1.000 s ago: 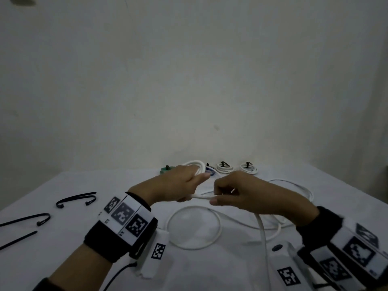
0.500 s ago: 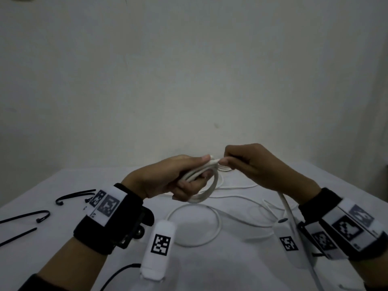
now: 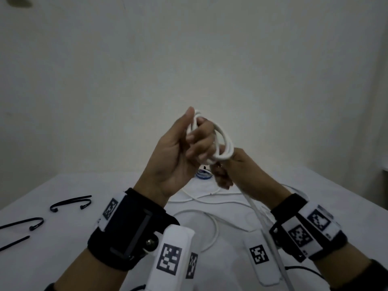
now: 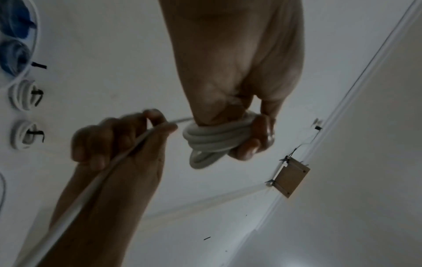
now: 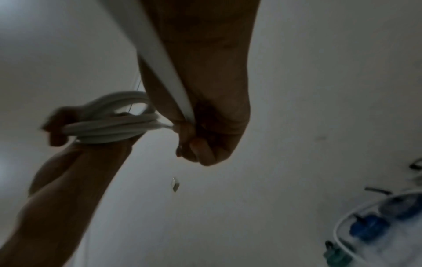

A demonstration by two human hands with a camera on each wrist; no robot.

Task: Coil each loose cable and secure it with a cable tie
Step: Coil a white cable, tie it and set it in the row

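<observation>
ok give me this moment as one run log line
step: coiling | left hand: grips white cable coil, raised | right hand: pinches loose run | cable ties: on table, untouched | rest of cable: loose on table

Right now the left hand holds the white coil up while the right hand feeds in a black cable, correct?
Not quite: the cable in the right hand is white, as the left wrist view shows. The left hand does hold the white coil up.
</observation>
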